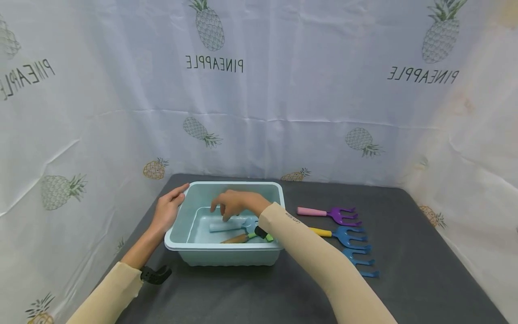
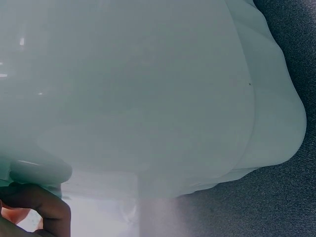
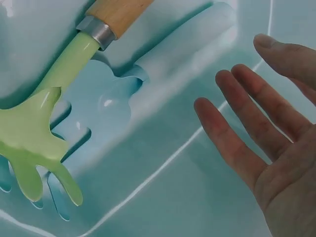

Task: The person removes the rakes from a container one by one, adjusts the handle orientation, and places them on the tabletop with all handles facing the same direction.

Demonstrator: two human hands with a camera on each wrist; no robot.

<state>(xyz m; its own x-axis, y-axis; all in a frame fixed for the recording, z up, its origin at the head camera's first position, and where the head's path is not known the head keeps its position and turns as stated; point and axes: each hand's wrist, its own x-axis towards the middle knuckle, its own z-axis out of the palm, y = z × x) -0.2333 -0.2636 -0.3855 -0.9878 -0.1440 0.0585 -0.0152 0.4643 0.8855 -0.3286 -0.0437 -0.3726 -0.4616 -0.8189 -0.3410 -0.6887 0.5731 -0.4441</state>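
Fingers (image 3: pixel 248 111) spread apart and slightly bent, the right hand (image 1: pixel 233 202) hangs over the pale-blue basin (image 1: pixel 230 258), holding nothing

Inside the basin, lower centre of the head view, lie a pale-blue hand fork (image 3: pixel 98 89) and a wooden-handled green hand fork (image 3: pixel 22 123); both look light, stiff and slightly slick, probably best taken by the handle; right fingertips touch neither, while the left hand (image 1: pixel 166 211) grips the rim, left of centre

Right of tub (image 1: pixel 226 258): handle of one blue fork (image 1: pixel 350 256) hidden by right sleeve (image 1: pixel 319 254), lettering (image 1: pixel 293 218) too small. Inside tub: light-blue fork (image 3: pixel 101 91) partly covered by green fork (image 3: pixel 32 123), itself cut off in right-wrist view.
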